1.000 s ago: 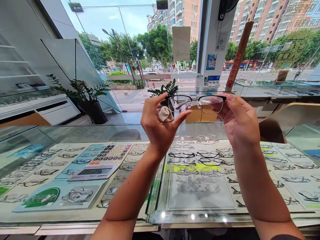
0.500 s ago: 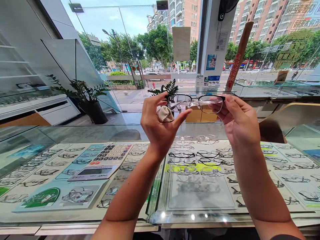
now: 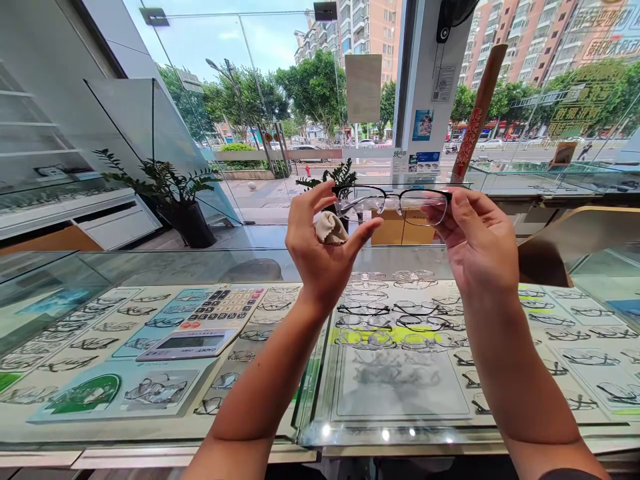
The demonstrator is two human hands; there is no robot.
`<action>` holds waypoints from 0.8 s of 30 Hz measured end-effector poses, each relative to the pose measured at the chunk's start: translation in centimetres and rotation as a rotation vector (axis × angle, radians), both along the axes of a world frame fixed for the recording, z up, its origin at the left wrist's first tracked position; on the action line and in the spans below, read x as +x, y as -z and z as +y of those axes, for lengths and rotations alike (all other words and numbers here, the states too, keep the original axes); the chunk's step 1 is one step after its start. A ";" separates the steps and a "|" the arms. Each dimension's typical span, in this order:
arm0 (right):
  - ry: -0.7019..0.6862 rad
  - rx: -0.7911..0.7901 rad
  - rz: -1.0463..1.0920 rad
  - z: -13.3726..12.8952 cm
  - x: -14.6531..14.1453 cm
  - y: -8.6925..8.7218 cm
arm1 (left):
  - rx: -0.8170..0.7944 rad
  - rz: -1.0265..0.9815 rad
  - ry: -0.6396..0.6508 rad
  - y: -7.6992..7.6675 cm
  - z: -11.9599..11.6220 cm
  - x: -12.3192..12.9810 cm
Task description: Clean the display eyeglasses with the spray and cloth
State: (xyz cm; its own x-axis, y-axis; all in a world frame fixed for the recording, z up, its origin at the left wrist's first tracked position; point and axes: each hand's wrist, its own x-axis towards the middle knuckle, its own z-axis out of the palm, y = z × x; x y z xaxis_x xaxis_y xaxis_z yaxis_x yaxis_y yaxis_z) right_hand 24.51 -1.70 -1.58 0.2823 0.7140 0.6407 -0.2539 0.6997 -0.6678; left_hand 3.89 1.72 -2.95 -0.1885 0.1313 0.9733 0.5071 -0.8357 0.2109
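Observation:
A pair of eyeglasses (image 3: 425, 192) with a black upper rim and clear lenses is held up level above the glass counter. My right hand (image 3: 484, 247) is closed on its right end, thumb and fingers pinching near the hinge. At the other end, my left hand (image 3: 320, 257) has its forefinger at the frame's left corner and its thumb stretched below the left lens. A crumpled beige cleaning cloth (image 3: 331, 229) with a zigzag edge is tucked in the left hand's curled fingers. Whether the left fingers bear the frame's weight, I cannot tell.
Below, a glass display counter (image 3: 320, 437) holds rows of eyeglasses (image 3: 417, 308). A calculator (image 3: 200, 327) lies on the left part, by a pale blue display board (image 3: 120, 393). Potted plants (image 3: 183, 220) stand beyond, before a glass shopfront. A brown curved panel (image 3: 575, 233) rises at right.
The eyeglasses have tilted slightly, and the left hand has shifted a little to the right. Both hands keep the same hold.

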 end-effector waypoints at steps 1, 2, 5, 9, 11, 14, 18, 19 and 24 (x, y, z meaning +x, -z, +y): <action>0.001 0.001 -0.001 0.0 0.0 0.0 | 0.007 -0.003 -0.001 0.0 0.0 0.0; 0.001 0.000 -0.004 0.0 -0.1 0.0 | 0.015 -0.009 -0.002 0.0 0.0 0.0; -0.011 -0.002 -0.002 0.0 -0.2 0.0 | 0.030 -0.036 0.008 0.0 0.0 0.1; 0.004 -0.007 -0.020 0.1 -0.1 0.0 | -0.002 -0.084 0.042 -0.1 -0.3 0.4; 0.011 0.000 -0.027 0.2 0.0 0.0 | -0.032 -0.112 0.070 -0.1 -0.6 0.6; 0.016 -0.002 -0.042 0.3 0.1 0.0 | -0.060 -0.147 0.127 -0.1 -0.8 1.0; 0.042 -0.039 -0.079 0.3 0.2 0.0 | -0.100 -0.177 0.161 0.3 -0.6 1.4; 0.045 -0.046 -0.081 0.3 0.2 0.0 | -0.112 -0.186 0.167 0.4 -0.5 1.5; 0.043 -0.057 -0.071 0.4 0.1 0.1 | -0.108 -0.195 0.180 0.6 -0.3 1.8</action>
